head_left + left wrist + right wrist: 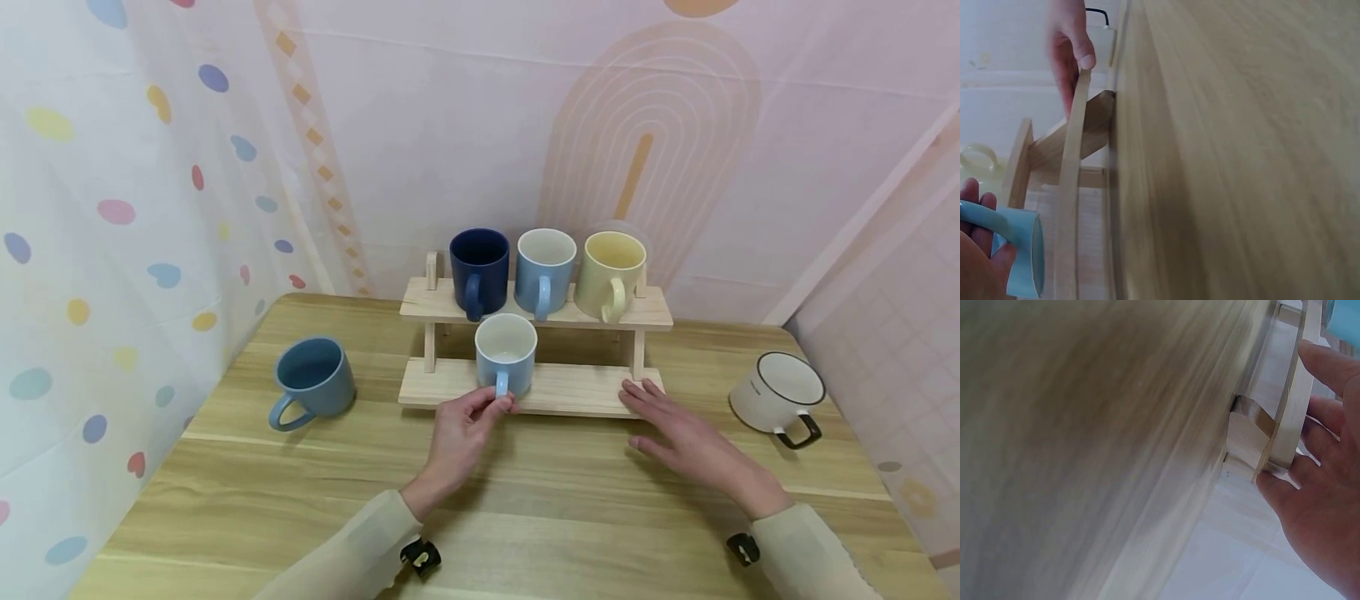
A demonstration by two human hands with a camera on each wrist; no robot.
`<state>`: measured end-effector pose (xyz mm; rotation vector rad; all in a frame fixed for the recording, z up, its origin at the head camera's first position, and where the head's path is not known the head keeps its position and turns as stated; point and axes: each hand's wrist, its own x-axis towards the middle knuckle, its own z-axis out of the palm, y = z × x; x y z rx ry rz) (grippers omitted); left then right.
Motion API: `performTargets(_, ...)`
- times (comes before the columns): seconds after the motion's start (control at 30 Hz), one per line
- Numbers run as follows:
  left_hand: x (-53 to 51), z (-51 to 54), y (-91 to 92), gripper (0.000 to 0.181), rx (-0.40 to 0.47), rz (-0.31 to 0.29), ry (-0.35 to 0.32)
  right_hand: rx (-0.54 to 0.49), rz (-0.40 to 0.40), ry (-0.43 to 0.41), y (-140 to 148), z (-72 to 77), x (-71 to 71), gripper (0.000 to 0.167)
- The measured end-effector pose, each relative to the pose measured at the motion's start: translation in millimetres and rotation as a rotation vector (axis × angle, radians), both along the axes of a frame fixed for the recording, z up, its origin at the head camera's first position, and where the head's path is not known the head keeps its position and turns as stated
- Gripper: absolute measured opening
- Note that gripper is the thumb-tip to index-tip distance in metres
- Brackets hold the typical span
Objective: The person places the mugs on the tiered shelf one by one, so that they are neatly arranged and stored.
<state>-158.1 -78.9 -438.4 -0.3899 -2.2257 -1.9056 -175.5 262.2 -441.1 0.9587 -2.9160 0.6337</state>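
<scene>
My left hand (pixel 459 433) pinches the handle of a light blue mug (pixel 507 358) with a white inside. The mug is upright over the lower tier of a two-tier wooden shelf (pixel 585 392), left of its middle. In the left wrist view a small gap shows between the mug's base (pixel 1022 250) and the board. My right hand (pixel 686 437) touches the right end of that lower board, its fingers fairly straight. In the right wrist view its thumb (pixel 1325 365) lies at the board's front edge. On the upper tier stand a navy mug (pixel 480 271), another light blue mug (pixel 545 271) and a yellow mug (pixel 611 275).
A teal-blue mug (pixel 315 379) stands on the wooden table (pixel 525 517) to the shelf's left, its handle toward the front left. To the right is a white mug (pixel 776 396) with a black rim and handle. A patterned cloth (pixel 450 125) hangs behind.
</scene>
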Motion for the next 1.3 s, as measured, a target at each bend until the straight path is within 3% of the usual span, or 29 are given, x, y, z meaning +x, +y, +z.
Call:
performTargets(0.27,-5.8,-6.4,3.5,0.018,-0.01,0.017,0.031,0.001,-0.004,-0.012,-1,1.3,-1.3,0.066)
performTargets(0.73,-8.7,-9.7,4.4,0.016,-0.075,0.056,0.006,0.005,-0.013,-0.018,-2,2.6,-0.9,0.066)
performTargets(0.87,-9.1,-9.6,3.1,0.015,-0.088,0.041,-0.014,0.01,-0.015,-0.012,-1,2.7,-0.6,0.066)
performTargets(1.1,-5.6,-8.9,-9.9,0.025,-0.141,0.012,-0.058,0.015,-0.013,-0.01,-3,1.6,0.2,0.067)
performTargets(1.3,0.8,-7.8,-33.7,0.029,-0.233,0.014,0.021,0.007,-0.021,-0.021,-3,2.8,0.7,0.067)
